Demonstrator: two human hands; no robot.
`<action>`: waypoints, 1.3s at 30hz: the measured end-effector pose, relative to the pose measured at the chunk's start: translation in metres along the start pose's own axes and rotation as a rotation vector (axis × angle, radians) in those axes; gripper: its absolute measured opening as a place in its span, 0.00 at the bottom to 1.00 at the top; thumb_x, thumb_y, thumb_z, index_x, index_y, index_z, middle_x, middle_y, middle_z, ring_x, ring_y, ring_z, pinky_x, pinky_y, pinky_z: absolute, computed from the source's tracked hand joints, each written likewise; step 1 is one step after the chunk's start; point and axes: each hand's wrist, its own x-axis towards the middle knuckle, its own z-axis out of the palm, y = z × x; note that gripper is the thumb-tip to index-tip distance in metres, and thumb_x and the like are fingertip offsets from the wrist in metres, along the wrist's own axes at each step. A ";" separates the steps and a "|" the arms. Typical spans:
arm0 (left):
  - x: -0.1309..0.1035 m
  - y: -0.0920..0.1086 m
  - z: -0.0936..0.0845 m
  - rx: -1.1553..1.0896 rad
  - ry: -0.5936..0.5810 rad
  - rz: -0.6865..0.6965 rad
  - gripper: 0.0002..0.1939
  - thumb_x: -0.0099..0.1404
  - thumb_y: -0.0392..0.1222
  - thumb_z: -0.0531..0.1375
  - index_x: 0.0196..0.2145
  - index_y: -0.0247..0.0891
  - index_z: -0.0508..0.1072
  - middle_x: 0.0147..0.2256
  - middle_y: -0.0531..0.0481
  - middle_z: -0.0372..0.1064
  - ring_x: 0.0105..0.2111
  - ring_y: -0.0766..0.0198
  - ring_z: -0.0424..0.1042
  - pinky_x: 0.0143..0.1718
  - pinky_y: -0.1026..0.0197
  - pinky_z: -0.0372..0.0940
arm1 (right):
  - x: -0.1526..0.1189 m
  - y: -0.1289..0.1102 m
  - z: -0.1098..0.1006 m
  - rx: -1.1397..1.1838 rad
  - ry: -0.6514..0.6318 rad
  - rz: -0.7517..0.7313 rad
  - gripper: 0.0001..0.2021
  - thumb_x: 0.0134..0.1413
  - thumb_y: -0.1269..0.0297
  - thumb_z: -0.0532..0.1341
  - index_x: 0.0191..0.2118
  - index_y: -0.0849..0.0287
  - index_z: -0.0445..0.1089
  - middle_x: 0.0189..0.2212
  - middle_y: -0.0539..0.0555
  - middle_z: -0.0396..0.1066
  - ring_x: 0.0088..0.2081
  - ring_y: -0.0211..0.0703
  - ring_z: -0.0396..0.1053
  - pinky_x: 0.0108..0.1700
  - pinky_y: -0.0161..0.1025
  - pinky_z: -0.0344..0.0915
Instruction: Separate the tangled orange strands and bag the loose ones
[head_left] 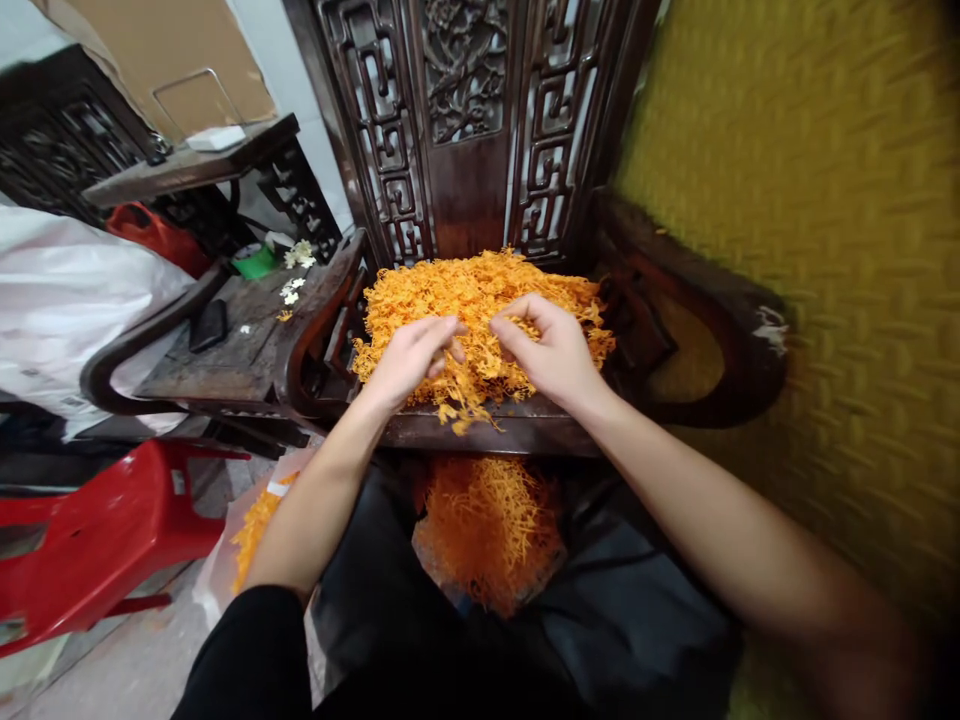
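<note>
A large heap of orange plastic flower sprigs [480, 275] covers the seat of a dark carved wooden chair [469, 195]. Over the front of the heap, my left hand [420, 355] is closed with curled fingers. A loose orange sprig [463, 398] hangs just below those fingertips, seemingly held by them, above the seat's front edge. Thumb and forefinger of my right hand [544, 345] are pinched close to the left fingertips. Whatever lies in that pinch is too small to make out against the orange heap. The two hands are slightly apart.
Between my knees, more orange branching pieces [487, 520] fill a container. To the left are a red plastic stool [97, 530], a bag with orange pieces [259, 525], and a wooden side table [225, 365] bearing green tape [255, 262] and a dark phone [208, 326]. A yellow woven surface [810, 250] rises at right.
</note>
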 end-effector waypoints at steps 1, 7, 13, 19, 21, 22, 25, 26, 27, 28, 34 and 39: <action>-0.002 0.000 0.005 0.040 -0.063 -0.009 0.20 0.67 0.57 0.61 0.30 0.36 0.73 0.22 0.53 0.66 0.17 0.73 0.54 0.20 0.65 0.45 | -0.001 -0.001 0.004 -0.022 0.000 -0.040 0.09 0.62 0.59 0.65 0.33 0.57 0.69 0.29 0.50 0.72 0.31 0.40 0.70 0.39 0.42 0.67; -0.018 0.007 0.017 0.143 -0.156 0.027 0.27 0.61 0.62 0.67 0.19 0.36 0.69 0.17 0.58 0.50 0.19 0.74 0.46 0.22 0.63 0.41 | 0.015 0.014 -0.001 -0.076 0.183 -0.036 0.10 0.61 0.58 0.65 0.31 0.57 0.68 0.30 0.53 0.73 0.36 0.43 0.72 0.40 0.44 0.68; -0.017 0.001 0.013 -0.039 -0.108 -0.055 0.23 0.62 0.60 0.67 0.25 0.35 0.79 0.16 0.56 0.56 0.16 0.75 0.51 0.21 0.65 0.42 | 0.031 0.029 -0.026 0.239 0.291 0.305 0.15 0.57 0.55 0.68 0.32 0.56 0.63 0.35 0.56 0.73 0.28 0.40 0.73 0.23 0.36 0.64; 0.004 -0.015 0.010 -0.160 0.135 0.010 0.21 0.54 0.56 0.74 0.29 0.34 0.79 0.18 0.56 0.61 0.18 0.75 0.57 0.21 0.68 0.47 | 0.007 -0.002 -0.005 0.293 -0.211 0.383 0.14 0.52 0.55 0.72 0.38 0.57 0.72 0.26 0.50 0.71 0.23 0.38 0.68 0.21 0.39 0.67; 0.004 -0.015 0.010 -0.161 0.191 0.024 0.21 0.51 0.55 0.75 0.29 0.33 0.79 0.18 0.56 0.62 0.18 0.75 0.57 0.20 0.68 0.48 | 0.004 -0.008 -0.002 0.234 -0.253 0.369 0.15 0.56 0.53 0.69 0.43 0.57 0.76 0.20 0.48 0.67 0.19 0.37 0.63 0.20 0.37 0.60; 0.003 -0.014 0.011 -0.165 0.200 0.027 0.22 0.50 0.56 0.75 0.31 0.33 0.80 0.18 0.57 0.62 0.17 0.75 0.57 0.20 0.68 0.48 | 0.003 -0.009 -0.001 0.183 -0.248 0.374 0.17 0.57 0.51 0.68 0.45 0.58 0.78 0.18 0.47 0.66 0.17 0.36 0.61 0.20 0.37 0.57; 0.001 -0.014 0.014 -0.173 0.193 0.043 0.25 0.50 0.57 0.75 0.35 0.33 0.81 0.18 0.57 0.62 0.18 0.75 0.58 0.20 0.68 0.47 | 0.002 -0.009 0.002 -0.005 -0.211 0.360 0.22 0.57 0.46 0.67 0.46 0.60 0.79 0.15 0.46 0.64 0.16 0.37 0.58 0.23 0.39 0.55; 0.000 -0.014 0.015 -0.164 0.194 0.050 0.24 0.51 0.57 0.74 0.35 0.33 0.81 0.19 0.57 0.62 0.18 0.75 0.57 0.20 0.68 0.47 | 0.001 -0.009 0.004 -0.042 -0.196 0.320 0.22 0.56 0.44 0.67 0.42 0.60 0.80 0.15 0.47 0.65 0.18 0.38 0.60 0.25 0.39 0.56; -0.001 -0.013 0.016 -0.152 0.205 0.057 0.22 0.53 0.56 0.74 0.35 0.33 0.81 0.18 0.57 0.62 0.18 0.75 0.57 0.20 0.68 0.47 | 0.000 -0.009 0.006 -0.065 -0.181 0.260 0.21 0.56 0.44 0.67 0.39 0.60 0.80 0.17 0.49 0.68 0.21 0.39 0.62 0.28 0.40 0.58; -0.001 -0.012 0.017 -0.144 0.221 0.063 0.21 0.54 0.55 0.74 0.33 0.33 0.81 0.18 0.57 0.60 0.18 0.75 0.56 0.20 0.68 0.47 | -0.002 -0.009 0.009 -0.074 -0.163 0.189 0.20 0.57 0.44 0.67 0.35 0.59 0.79 0.20 0.50 0.71 0.24 0.40 0.65 0.31 0.41 0.60; 0.005 -0.006 0.025 -0.354 0.263 0.009 0.15 0.56 0.48 0.72 0.29 0.33 0.79 0.19 0.58 0.57 0.18 0.76 0.51 0.19 0.68 0.43 | -0.004 -0.009 0.021 -0.071 -0.089 -0.005 0.14 0.62 0.54 0.64 0.30 0.59 0.74 0.29 0.51 0.75 0.32 0.41 0.68 0.40 0.41 0.63; 0.013 -0.001 0.030 -0.466 0.327 -0.003 0.10 0.59 0.43 0.69 0.31 0.32 0.80 0.20 0.57 0.57 0.18 0.76 0.49 0.19 0.66 0.40 | 0.004 -0.011 0.020 -0.087 -0.153 0.025 0.14 0.62 0.57 0.63 0.28 0.59 0.69 0.25 0.49 0.69 0.30 0.39 0.63 0.37 0.39 0.58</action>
